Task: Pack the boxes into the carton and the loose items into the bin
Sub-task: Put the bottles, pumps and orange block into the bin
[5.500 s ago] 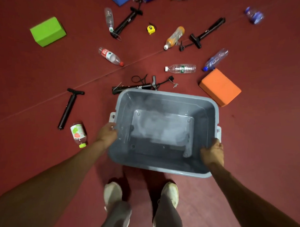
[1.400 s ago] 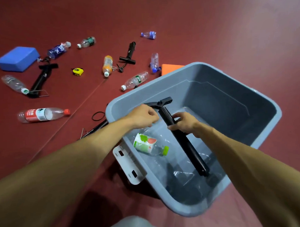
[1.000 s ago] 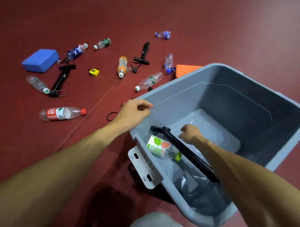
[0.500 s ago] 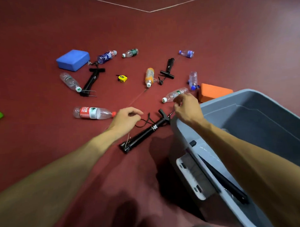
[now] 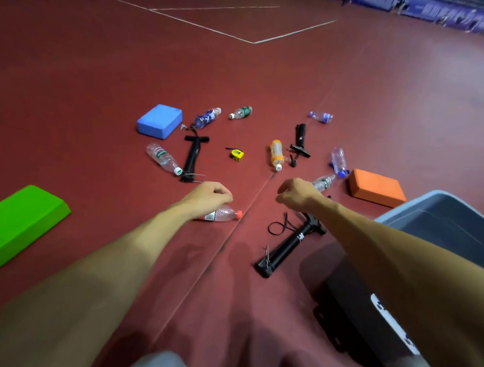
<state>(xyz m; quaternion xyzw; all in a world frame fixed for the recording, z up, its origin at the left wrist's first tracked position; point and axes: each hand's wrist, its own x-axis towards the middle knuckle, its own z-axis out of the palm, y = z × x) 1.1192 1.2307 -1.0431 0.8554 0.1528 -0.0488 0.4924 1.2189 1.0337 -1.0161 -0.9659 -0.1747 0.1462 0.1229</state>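
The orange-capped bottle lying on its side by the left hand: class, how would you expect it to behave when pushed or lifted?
The orange-capped bottle lies on its side and looks round, so a push would probably roll it across the floor. It appears clear and mostly empty, so likely light. Thin plastic may dent under the left hand.

A single head camera is looking forward and down from above the floor (image 5: 67, 79), tilted enough that court lines and a blurred far wall are showing along the top edge. It is sitting close behind both forearms, which are stretching away from the bottom corners toward mid-frame. The wide lens is bending the edges. The bin (image 5: 456, 222) is being cut off at the lower right corner, a green block (image 5: 22, 218) at the left edge. No second view is sharing the scene.
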